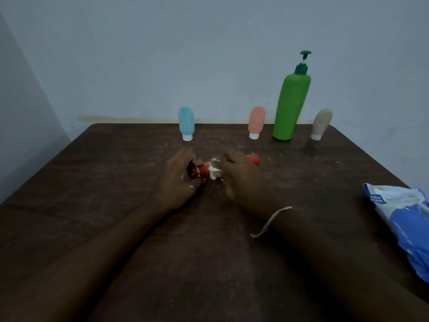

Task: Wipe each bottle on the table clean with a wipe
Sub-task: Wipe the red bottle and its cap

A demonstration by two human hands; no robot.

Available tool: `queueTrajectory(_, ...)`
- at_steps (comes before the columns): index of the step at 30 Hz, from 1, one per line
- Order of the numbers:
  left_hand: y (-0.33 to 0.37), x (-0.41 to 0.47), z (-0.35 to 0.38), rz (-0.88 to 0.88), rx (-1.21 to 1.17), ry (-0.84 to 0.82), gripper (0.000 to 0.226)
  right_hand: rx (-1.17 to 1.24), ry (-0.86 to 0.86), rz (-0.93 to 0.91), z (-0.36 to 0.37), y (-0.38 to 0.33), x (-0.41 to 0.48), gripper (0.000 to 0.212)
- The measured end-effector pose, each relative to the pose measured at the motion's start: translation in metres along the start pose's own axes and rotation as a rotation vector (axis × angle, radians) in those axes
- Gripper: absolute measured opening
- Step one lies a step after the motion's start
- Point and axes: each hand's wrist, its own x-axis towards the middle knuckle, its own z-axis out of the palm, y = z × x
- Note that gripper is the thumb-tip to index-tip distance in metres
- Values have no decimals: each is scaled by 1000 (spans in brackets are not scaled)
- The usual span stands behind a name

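Pale blue-grey wall at the back, dim light, and below it a dark brown desk with a scuffed, speckled top. Along the far edge, four bottles in a row, all upright and apart from one another: a small blue bottle on its white cap at the left; well to its right a small pink bottle, also cap-down; just beside that a tall green pump bottle, leaning in the wide-angle view; then a small grey bottle on its white cap at the right end.

Nearer, at mid-desk, a red bottle lying sideways between both hands, on the surface or just above it, cannot tell which. Curled round its darker, gold-ringed cap end, the left hand. Closed over the body of the same bottle, the right hand, pressing a crumpled white wipe against it; red far end poking out past the knuckles on the right. Wipe bunched at the gap between the two hands, partly hidden under the right fingers.

Small white shreds scattered over the desk around and beyond the hands. Thin woven band round the right wrist. At the right edge, a blue-and-white wipes pack lying flat, partly cut off by the frame, well apart from the hands.
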Motion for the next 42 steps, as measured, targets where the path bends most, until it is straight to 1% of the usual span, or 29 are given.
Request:
queueTrajectory(4, -3, 2, 0, -29, -16, 12, 41, -30, 78, 197, -19, 58, -9, 32)
queueTrajectory(7, -4, 3, 0, -30, -14, 6, 40, -3, 114, 323, -24, 83, -11, 29)
queueTrajectory(11, -5, 6, 1, -57, -21, 3, 38, 73, 120, 386, -23, 88, -9, 13)
queueTrajectory(13, -4, 6, 1, -85, -43, 8, 37, 130, 105, 409, -26, 87, -10, 12)
queueTrajectory(15, -2, 4, 1, -101, -57, 9, 38, 167, 105, 418, -28, 86, -11, 12)
queueTrajectory(18, 3, 3, -1, -114, -51, -9, 39, 157, 115, 427, -27, 85, -11, 10)
queueTrajectory(21, 4, 3, -1, -186, -101, -27, 45, 152, 133, 421, -25, 86, -11, 12)
queueTrajectory(24, 1, 5, -1, -278, -132, -76, 65, 120, 122, 405, -26, 85, -12, 10)
queueTrajectory(27, -2, 9, 0, -327, -45, -180, 86, 86, 83, 413, -26, 85, -11, 18)
queueTrajectory(29, -3, 11, 1, -336, 20, -226, 94, 71, 104, 421, -25, 83, -10, 21)
queueTrajectory(32, -3, 13, 2, -317, 88, -258, 95, 115, 217, 442, -25, 84, -9, 31)
queueTrajectory(35, -1, 16, 1, -313, 120, -274, 95, 81, 245, 426, -23, 83, -3, 29)
queueTrajectory(37, 0, 16, 0, -311, 135, -286, 94, 38, 210, 374, -20, 78, 1, 27)
queueTrajectory(39, -1, 17, -1, -301, 139, -295, 94, 3, 141, 339, -19, 75, 2, 26)
queueTrajectory(42, -4, 18, -1, -282, 141, -297, 93, -43, 65, 384, -26, 78, -1, 25)
